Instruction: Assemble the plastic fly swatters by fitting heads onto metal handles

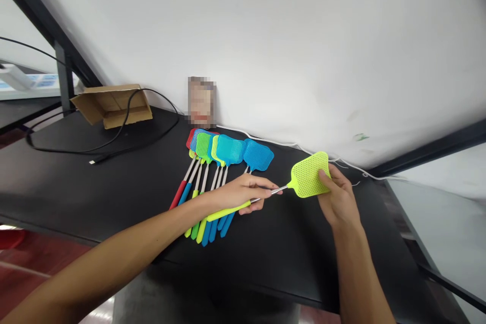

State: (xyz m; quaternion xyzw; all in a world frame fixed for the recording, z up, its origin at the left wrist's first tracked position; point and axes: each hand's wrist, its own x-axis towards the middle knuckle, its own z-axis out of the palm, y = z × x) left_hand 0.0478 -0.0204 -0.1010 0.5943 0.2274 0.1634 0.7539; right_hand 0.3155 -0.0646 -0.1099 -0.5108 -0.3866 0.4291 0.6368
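Observation:
A yellow-green fly swatter [308,174] with a perforated head is held between both hands above the black table. My left hand [248,191] is closed round its thin metal shaft, just beyond the yellow handle. With thumb and fingers, my right hand [339,195] pinches the far edge of the swatter's head. Under and behind my left hand lie several more fly swatters [230,149] in a row, coloured red, blue, green and yellow. Their heads overlap toward the wall and their handles point toward me. My left forearm hides parts of some handles.
An open cardboard box [114,104] lies on the black table [277,258] at the back left. A black cable [129,154] loops beside it. A blurred-out upright item [202,102] leans by the white wall. A white cord [261,138] runs along the table's back edge.

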